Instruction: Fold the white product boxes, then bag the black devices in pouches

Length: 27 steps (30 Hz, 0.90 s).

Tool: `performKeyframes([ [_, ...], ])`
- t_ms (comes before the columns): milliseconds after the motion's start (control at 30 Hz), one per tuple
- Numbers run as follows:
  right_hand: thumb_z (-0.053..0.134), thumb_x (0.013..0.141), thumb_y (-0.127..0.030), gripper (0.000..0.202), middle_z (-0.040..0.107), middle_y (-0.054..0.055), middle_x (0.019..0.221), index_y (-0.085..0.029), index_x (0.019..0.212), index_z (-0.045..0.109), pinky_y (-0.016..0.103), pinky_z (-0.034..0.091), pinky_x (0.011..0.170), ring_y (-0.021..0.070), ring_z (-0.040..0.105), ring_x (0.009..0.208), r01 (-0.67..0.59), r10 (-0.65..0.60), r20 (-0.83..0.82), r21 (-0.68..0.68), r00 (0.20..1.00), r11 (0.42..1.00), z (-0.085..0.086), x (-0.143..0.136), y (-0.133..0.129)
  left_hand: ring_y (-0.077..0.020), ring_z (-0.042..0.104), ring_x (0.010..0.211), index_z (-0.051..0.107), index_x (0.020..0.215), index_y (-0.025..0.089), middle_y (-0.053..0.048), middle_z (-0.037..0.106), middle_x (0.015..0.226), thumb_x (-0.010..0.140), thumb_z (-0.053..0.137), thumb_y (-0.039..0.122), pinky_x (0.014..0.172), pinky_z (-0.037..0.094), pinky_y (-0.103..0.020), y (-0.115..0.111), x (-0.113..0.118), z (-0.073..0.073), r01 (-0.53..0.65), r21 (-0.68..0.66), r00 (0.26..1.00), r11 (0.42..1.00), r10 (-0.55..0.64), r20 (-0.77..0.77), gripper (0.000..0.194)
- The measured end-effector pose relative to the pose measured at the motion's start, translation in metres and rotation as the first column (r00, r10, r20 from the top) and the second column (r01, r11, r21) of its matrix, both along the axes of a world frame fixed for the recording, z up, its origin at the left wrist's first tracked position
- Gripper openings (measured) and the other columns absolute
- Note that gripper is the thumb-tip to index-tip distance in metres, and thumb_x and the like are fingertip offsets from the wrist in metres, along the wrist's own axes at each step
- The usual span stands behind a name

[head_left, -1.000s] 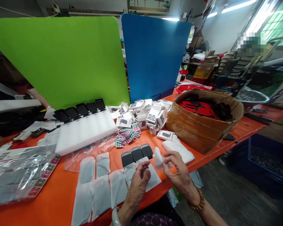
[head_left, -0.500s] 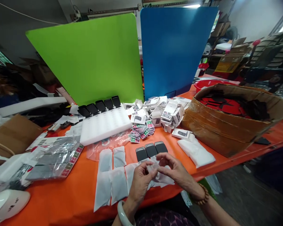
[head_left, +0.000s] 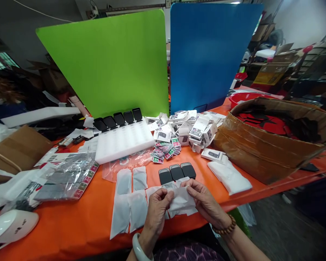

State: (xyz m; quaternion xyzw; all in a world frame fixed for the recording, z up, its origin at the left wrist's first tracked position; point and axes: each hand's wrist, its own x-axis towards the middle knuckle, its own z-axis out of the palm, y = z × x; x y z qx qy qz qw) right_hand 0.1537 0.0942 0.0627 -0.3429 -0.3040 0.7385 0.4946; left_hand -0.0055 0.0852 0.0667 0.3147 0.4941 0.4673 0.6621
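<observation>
Between my two hands a small white translucent sleeve [head_left: 181, 200] is stretched out above the table. My left hand [head_left: 158, 208] pinches its left edge between thumb and fingers. The right edge is pinched by my right hand [head_left: 202, 199]. Just beyond the hands lie three black rounded flat pieces [head_left: 176, 173] in a row. To the left, several white sleeves [head_left: 138, 210] with something greyish inside lie side by side. More white sleeves lie under and behind the hands, partly hidden.
Small printed boxes [head_left: 198, 128] and a heap of printed cards [head_left: 165, 149] lie further back, beside a white foam tray [head_left: 125, 142]. A large cardboard box [head_left: 250, 159] stands right, near a white stack [head_left: 229, 175]. Green [head_left: 108, 65] and blue [head_left: 209, 54] panels rise behind.
The bunched sleeve between my hands is now spread flat. My right hand's fingers have closed on its edge. The view has shifted slightly.
</observation>
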Motion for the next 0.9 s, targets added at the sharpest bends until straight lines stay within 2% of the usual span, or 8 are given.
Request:
performKeyframes([
  [167, 0.079, 0.066, -0.041, 0.032, 0.057, -0.004, 0.063, -0.019, 0.069, 0.056, 0.023, 0.039, 0.055, 0.0107, 0.048, 0.054, -0.025, 0.003, -0.164, -0.134, 0.987, 0.991, -0.003, -0.014, -0.006, -0.009, 0.043, 0.055, 0.054, 0.063, 0.017, 0.005, 0.049, 0.058, 0.065, 0.079, 0.04, 0.056, 0.034, -0.021, -0.006, 0.004, -0.003, -0.034, -0.032, 0.979, 0.999, 0.04, 0.202, 0.034],
  [267, 0.08, 0.067, -0.038, 0.028, 0.064, -0.002, 0.071, -0.021, 0.079, 0.061, 0.025, 0.044, 0.06, 0.0126, 0.055, 0.059, -0.016, -0.031, -0.22, -0.209, 0.975, 0.978, -0.012, -0.021, -0.009, -0.0094, 0.046, 0.059, 0.05, 0.064, 0.018, 0.005, 0.053, 0.062, 0.066, 0.079, 0.035, 0.06, 0.037, -0.021, -0.01, 0.005, -0.003, -0.025, -0.031, 0.947, 0.999, 0.034, 0.319, 0.034],
  [367, 0.08, 0.067, -0.037, 0.032, 0.069, 0.0, 0.082, -0.021, 0.09, 0.065, 0.028, 0.048, 0.069, 0.016, 0.061, 0.069, 0.05, -0.103, -0.192, -0.259, 0.976, 0.965, -0.019, -0.026, -0.01, -0.0091, 0.046, 0.06, 0.049, 0.065, 0.018, 0.004, 0.053, 0.064, 0.064, 0.08, 0.034, 0.061, 0.037, -0.021, -0.012, 0.004, -0.001, 0.025, -0.065, 0.925, 0.998, 0.001, 0.38, 0.035],
  [500, 0.078, 0.068, -0.04, 0.03, 0.067, 0.0, 0.077, -0.02, 0.084, 0.064, 0.028, 0.048, 0.064, 0.0163, 0.059, 0.067, 0.095, -0.128, -0.116, -0.256, 0.985, 0.962, -0.016, -0.03, -0.008, -0.0081, 0.043, 0.057, 0.048, 0.064, 0.018, 0.006, 0.048, 0.061, 0.061, 0.083, 0.033, 0.058, 0.036, -0.02, -0.012, -0.002, 0.002, 0.072, -0.079, 0.931, 0.994, -0.038, 0.364, 0.038],
  [633, 0.075, 0.072, -0.044, 0.03, 0.06, -0.002, 0.068, -0.018, 0.072, 0.059, 0.023, 0.044, 0.056, 0.0112, 0.053, 0.057, -0.009, -0.016, -0.157, -0.154, 0.987, 0.988, -0.011, -0.032, -0.006, -0.0075, 0.045, 0.056, 0.059, 0.079, 0.018, 0.004, 0.054, 0.067, 0.054, 0.087, 0.029, 0.055, 0.034, -0.019, -0.012, -0.011, 0.001, 0.09, -0.086, 0.955, 0.992, -0.061, 0.292, 0.039],
  [700, 0.074, 0.073, -0.044, 0.03, 0.059, -0.002, 0.067, -0.018, 0.071, 0.058, 0.023, 0.043, 0.055, 0.0108, 0.052, 0.056, -0.048, 0.026, -0.154, -0.141, 0.988, 0.989, -0.014, -0.033, -0.005, -0.0056, 0.039, 0.05, 0.061, 0.076, 0.016, 0.005, 0.051, 0.061, 0.056, 0.086, 0.033, 0.049, 0.027, -0.018, -0.012, -0.016, -0.002, 0.061, -0.1, 0.982, 0.993, -0.042, 0.182, 0.036],
  [800, 0.075, 0.074, -0.04, 0.03, 0.058, -0.004, 0.063, -0.018, 0.07, 0.056, 0.022, 0.041, 0.053, 0.0098, 0.051, 0.053, -0.018, -0.001, -0.114, -0.169, 0.993, 0.986, -0.021, -0.037, -0.004, -0.0047, 0.032, 0.047, 0.057, 0.062, 0.014, 0.008, 0.043, 0.052, 0.061, 0.082, 0.04, 0.046, 0.024, -0.019, -0.012, -0.019, -0.007, -0.008, -0.076, 0.998, 0.997, 0.012, 0.058, 0.036],
  [900, 0.076, 0.073, -0.037, 0.027, 0.06, -0.004, 0.065, -0.019, 0.075, 0.056, 0.023, 0.043, 0.055, 0.0108, 0.055, 0.056, -0.022, -0.016, -0.163, -0.232, 0.986, 0.972, -0.025, -0.041, -0.006, -0.0064, 0.038, 0.051, 0.054, 0.064, 0.016, 0.006, 0.047, 0.056, 0.064, 0.08, 0.039, 0.052, 0.032, -0.019, -0.013, -0.019, -0.006, -0.054, -0.045, 0.988, 0.998, 0.06, 0.14, 0.035],
])
